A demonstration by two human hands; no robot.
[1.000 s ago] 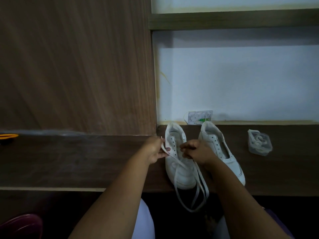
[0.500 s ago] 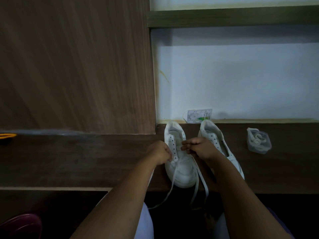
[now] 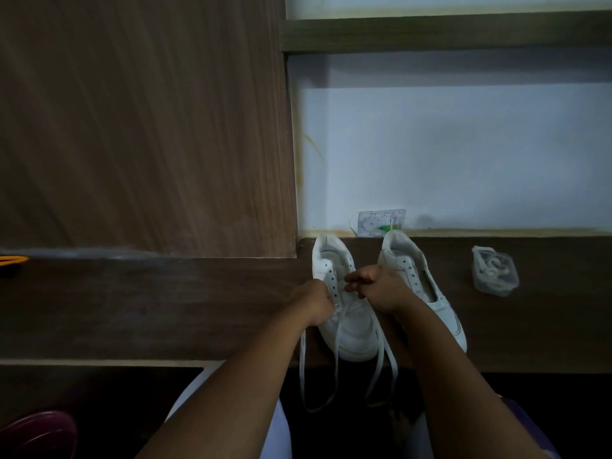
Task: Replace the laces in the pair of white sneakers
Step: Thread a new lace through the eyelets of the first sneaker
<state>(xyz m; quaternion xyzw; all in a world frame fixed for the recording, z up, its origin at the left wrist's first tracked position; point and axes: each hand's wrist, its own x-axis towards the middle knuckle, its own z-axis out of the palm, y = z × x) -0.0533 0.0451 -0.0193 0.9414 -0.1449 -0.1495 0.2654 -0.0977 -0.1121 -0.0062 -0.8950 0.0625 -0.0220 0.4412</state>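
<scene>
Two white sneakers stand side by side on the dark wooden desk (image 3: 165, 313), toes toward me. On the left sneaker (image 3: 351, 329), my left hand (image 3: 314, 301) grips the left eyelet row with curled fingers. My right hand (image 3: 377, 286) pinches the white lace (image 3: 336, 356) at the right eyelet row. Both lace ends hang in loops over the desk's front edge. The right sneaker (image 3: 440, 306) has no lace in its eyelets; my right wrist covers part of it.
A clear plastic bag with a coiled white lace (image 3: 495, 270) lies right of the shoes. A small packet (image 3: 381, 223) leans on the white wall behind them. A wooden panel rises at left, an orange object (image 3: 11, 260) lies far left, a maroon object (image 3: 36, 432) bottom left.
Both hands have closed in on the left sneaker's eyelets. The lace stretch held between them a second ago is gone, and the loose ends now hang lower over the desk edge.
</scene>
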